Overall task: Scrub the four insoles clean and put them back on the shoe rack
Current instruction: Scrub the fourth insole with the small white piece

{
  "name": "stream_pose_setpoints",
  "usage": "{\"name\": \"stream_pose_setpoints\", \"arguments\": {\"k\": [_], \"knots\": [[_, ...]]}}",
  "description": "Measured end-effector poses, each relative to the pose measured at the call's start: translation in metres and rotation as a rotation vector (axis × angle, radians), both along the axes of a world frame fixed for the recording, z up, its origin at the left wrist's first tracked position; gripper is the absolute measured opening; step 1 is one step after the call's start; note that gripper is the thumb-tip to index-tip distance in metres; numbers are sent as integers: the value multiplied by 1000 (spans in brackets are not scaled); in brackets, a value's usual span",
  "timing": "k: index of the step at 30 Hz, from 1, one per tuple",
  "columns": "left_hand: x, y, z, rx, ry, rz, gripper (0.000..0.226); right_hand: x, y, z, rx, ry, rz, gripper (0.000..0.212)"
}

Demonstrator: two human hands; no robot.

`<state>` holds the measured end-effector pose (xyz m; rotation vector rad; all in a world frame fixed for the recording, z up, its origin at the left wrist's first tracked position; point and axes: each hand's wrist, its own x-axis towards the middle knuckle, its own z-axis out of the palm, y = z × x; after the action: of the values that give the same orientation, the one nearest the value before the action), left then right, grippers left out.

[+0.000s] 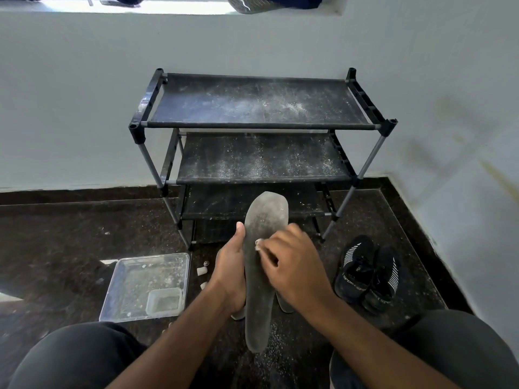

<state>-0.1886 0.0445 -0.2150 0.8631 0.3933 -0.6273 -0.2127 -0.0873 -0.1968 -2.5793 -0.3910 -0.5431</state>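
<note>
Insole (264, 265), toe toward rack (258, 102), left hand (229, 276) gripping, right hand (295, 265) pinching scrubber (257, 244).

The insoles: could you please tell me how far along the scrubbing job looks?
Nothing looks finished: the shoe rack holds no insoles, only white dust. In hand: the left hand holds one grey insole while the right hand rubs it with a small white piece. Other insoles are only partly visible behind the hands, so most scrubbing and all returning remain.
</note>
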Motion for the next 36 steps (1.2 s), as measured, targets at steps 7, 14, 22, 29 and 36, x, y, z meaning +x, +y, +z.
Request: {"name": "stream_pose_setpoints", "arguments": {"k": [7, 14, 22, 29, 36], "knots": [[-2, -3, 2, -3, -59, 2, 71, 18, -24, 13, 54, -13, -184, 8], [5, 5, 5, -60, -98, -3, 77, 8, -10, 1, 7, 35, 127, 16], [-3, -3, 3, -17, -34, -23, 80, 15, -19, 2, -91, -81, -24, 16], [-5, -5, -1, -16, -48, -60, 81, 17, -22, 2, 9, -35, -63, 15], [-7, -9, 1, -69, -45, -72, 83, 24, -30, 6, 40, -70, -180, 11]]}}
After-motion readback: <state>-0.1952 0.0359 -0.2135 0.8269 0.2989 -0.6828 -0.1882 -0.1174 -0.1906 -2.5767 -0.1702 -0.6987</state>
